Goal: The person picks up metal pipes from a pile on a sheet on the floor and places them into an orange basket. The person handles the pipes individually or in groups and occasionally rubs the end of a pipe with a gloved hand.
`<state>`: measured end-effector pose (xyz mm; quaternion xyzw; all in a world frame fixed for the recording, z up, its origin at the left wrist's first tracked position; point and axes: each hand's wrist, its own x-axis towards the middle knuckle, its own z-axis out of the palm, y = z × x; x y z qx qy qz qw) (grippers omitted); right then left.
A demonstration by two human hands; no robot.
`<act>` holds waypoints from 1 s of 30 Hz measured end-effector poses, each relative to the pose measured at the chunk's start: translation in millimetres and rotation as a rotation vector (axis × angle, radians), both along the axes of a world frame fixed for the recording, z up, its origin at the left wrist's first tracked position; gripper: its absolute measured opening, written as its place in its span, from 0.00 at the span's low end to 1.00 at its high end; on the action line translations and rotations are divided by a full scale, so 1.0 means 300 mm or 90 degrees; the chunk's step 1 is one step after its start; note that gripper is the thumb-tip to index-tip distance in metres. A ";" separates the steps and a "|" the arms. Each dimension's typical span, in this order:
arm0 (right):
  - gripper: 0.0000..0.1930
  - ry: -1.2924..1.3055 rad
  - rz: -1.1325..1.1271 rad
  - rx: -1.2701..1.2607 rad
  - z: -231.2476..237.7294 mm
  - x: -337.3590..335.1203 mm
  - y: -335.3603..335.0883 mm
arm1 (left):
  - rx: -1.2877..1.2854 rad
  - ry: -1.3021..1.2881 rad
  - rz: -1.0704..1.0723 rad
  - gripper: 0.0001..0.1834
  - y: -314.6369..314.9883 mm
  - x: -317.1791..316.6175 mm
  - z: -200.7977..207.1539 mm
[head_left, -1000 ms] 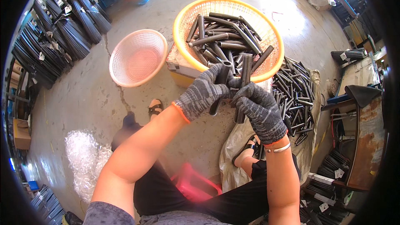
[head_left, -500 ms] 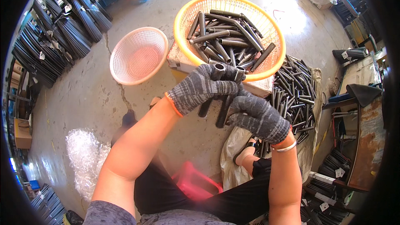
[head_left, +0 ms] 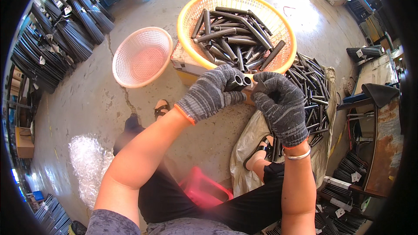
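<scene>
Both my hands wear dark grey knitted gloves with orange cuffs. My left hand [head_left: 211, 90] is closed around two short black metal tubes [head_left: 231, 85], side by side, with their hollow ends turned up toward me. Just right of those ends, my right hand [head_left: 281, 109] has its thumb and fingers curled together; whether something is between them is hidden. In front of my hands stands a yellow plastic basket [head_left: 293, 39] heaped with black tubes [head_left: 250, 28]. It rests on a box [head_left: 182, 64]. A larger pile of tubes [head_left: 311, 100] lies to the right on a pale woven sack [head_left: 244, 161].
A shallow pink basket [head_left: 143, 56] sits on the floor at left. Clear plastic wrapping [head_left: 87, 165] lies near my left arm, and a pink stool [head_left: 204, 189] is between my legs. Long rod bundles [head_left: 56, 39] line the left side. A rusty-topped bench [head_left: 383, 148] stands at right.
The two tubes have tipped from hanging downward to pointing their ends at me. My right hand has come away from them to the right and turned upright.
</scene>
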<state>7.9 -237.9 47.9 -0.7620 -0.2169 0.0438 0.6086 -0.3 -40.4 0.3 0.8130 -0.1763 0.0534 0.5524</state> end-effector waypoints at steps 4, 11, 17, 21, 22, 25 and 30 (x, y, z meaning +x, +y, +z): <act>0.08 -0.051 0.009 -0.046 -0.018 0.001 -0.003 | 0.068 0.024 0.038 0.21 -0.024 -0.016 0.058; 0.05 -0.010 -0.056 -0.059 -0.013 0.004 -0.005 | 0.054 -0.005 0.012 0.20 -0.029 -0.021 0.037; 0.04 -0.122 -0.086 -0.111 -0.037 0.010 0.000 | 0.068 -0.067 -0.061 0.17 -0.010 -0.009 0.013; 0.04 -0.142 -0.119 -0.083 -0.032 0.006 0.010 | -0.072 0.206 -0.138 0.17 -0.004 -0.013 0.014; 0.03 -0.146 -0.125 -0.074 -0.035 0.007 0.010 | -0.078 0.264 -0.152 0.16 -0.002 -0.012 0.026; 0.04 -0.177 -0.133 -0.091 -0.018 -0.001 0.018 | -0.058 0.356 -0.193 0.16 0.011 -0.006 0.078; 0.04 -0.203 -0.141 -0.105 -0.020 0.011 0.002 | -0.009 0.294 -0.291 0.18 0.018 -0.005 0.091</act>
